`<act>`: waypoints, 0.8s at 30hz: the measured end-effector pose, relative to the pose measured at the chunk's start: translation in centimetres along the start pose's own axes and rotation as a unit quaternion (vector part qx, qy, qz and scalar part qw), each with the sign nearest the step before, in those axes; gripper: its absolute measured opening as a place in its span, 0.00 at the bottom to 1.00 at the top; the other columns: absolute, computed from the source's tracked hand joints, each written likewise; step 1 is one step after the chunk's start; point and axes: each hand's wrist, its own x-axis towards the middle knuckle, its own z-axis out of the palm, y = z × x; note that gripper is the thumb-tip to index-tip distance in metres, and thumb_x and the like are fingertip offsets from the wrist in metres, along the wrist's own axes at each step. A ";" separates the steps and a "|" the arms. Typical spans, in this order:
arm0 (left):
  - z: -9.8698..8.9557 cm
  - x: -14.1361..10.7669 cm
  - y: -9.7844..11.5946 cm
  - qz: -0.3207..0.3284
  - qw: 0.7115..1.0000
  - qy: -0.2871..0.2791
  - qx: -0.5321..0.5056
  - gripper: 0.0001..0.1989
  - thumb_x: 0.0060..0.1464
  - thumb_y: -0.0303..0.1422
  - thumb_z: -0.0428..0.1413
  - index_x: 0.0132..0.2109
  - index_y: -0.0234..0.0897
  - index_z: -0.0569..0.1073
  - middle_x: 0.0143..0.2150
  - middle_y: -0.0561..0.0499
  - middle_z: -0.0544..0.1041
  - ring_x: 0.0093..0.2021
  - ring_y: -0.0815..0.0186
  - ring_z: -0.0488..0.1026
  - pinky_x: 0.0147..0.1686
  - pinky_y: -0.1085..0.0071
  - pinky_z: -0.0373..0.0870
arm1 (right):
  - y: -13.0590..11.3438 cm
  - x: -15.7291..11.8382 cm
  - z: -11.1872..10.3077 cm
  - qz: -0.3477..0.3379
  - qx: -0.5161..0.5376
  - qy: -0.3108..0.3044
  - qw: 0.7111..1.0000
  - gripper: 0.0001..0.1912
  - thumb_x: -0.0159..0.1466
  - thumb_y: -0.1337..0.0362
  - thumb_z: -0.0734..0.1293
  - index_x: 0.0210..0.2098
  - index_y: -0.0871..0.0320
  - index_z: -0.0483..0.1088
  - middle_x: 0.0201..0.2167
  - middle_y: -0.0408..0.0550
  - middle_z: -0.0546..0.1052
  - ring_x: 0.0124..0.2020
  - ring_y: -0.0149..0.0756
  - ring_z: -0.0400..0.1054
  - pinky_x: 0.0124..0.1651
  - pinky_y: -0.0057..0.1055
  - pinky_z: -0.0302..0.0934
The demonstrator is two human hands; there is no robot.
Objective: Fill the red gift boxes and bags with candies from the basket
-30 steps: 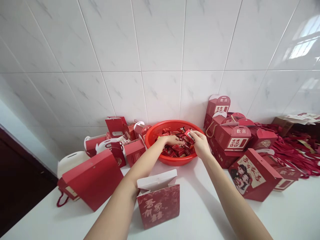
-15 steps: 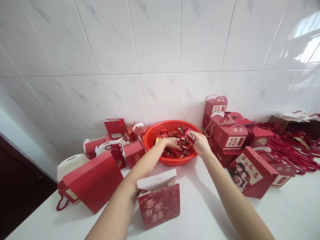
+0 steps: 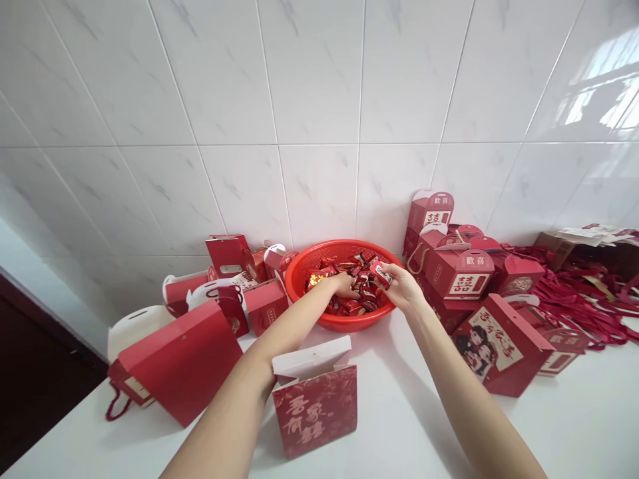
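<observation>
A red plastic basket (image 3: 344, 324) by the wall holds many small red-wrapped sweets (image 3: 367, 293). My left hand (image 3: 344, 285) is down among the sweets, its fingertips partly hidden, so its grip is unclear. Over the basket's right side, my right hand (image 3: 399, 285) pinches a red-wrapped sweet (image 3: 381, 273) between thumb and fingers. In front of the basket a dark red gift box (image 3: 317, 412) stands upright with its white-lined top open, beside my left forearm.
Red gift boxes and bags (image 3: 182, 359) stand at the left. More boxes are stacked (image 3: 462, 273) at the right, near a picture box (image 3: 502, 346). Dark red ribbons (image 3: 574, 299) lie at the far right beside a carton (image 3: 552, 249). A tiled wall (image 3: 319, 193) rises behind.
My right hand has turned slightly and the sweet in it now shows a more level face. My left hand has hardly moved among the sweets. The view has shifted a little.
</observation>
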 end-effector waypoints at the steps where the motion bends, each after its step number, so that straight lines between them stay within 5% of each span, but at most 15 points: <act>1: 0.0 0.0 -0.1 -0.001 1.000 0.009 -0.007 0.15 0.64 0.39 0.56 0.54 0.37 0.73 0.55 0.46 0.73 0.51 0.57 0.73 0.49 0.59 0.75 | 0.0 0.1 0.0 -0.004 0.003 0.000 1.000 0.09 0.47 0.77 0.71 0.24 0.57 0.72 0.24 0.43 0.78 0.26 0.32 0.72 0.31 0.27 0.71; 8: -1.4 0.1 -0.4 -0.009 0.996 0.071 -0.054 0.16 0.63 0.40 0.57 0.52 0.34 0.73 0.51 0.47 0.74 0.48 0.56 0.74 0.46 0.60 0.76 | 0.3 0.2 0.1 -0.033 0.019 0.001 0.999 0.11 0.43 0.75 0.76 0.23 0.58 0.74 0.26 0.44 0.79 0.31 0.35 0.74 0.36 0.30 0.73; 15: -3.8 -0.1 -0.2 0.004 0.985 0.138 -0.108 0.15 0.61 0.41 0.58 0.38 0.30 0.75 0.33 0.52 0.76 0.32 0.67 0.73 0.34 0.69 0.73 | 0.5 0.0 0.1 -0.043 0.015 -0.006 0.999 0.10 0.44 0.70 0.77 0.22 0.56 0.73 0.27 0.43 0.79 0.35 0.37 0.74 0.40 0.35 0.73; 24: -3.6 -1.3 0.1 0.065 0.959 0.177 -0.210 0.18 0.63 0.40 0.56 0.53 0.32 0.72 0.51 0.46 0.74 0.47 0.56 0.74 0.46 0.58 0.76 | 0.2 -0.6 0.5 -0.047 -0.004 -0.025 0.999 0.11 0.42 0.71 0.78 0.23 0.57 0.74 0.27 0.43 0.79 0.32 0.35 0.74 0.39 0.32 0.71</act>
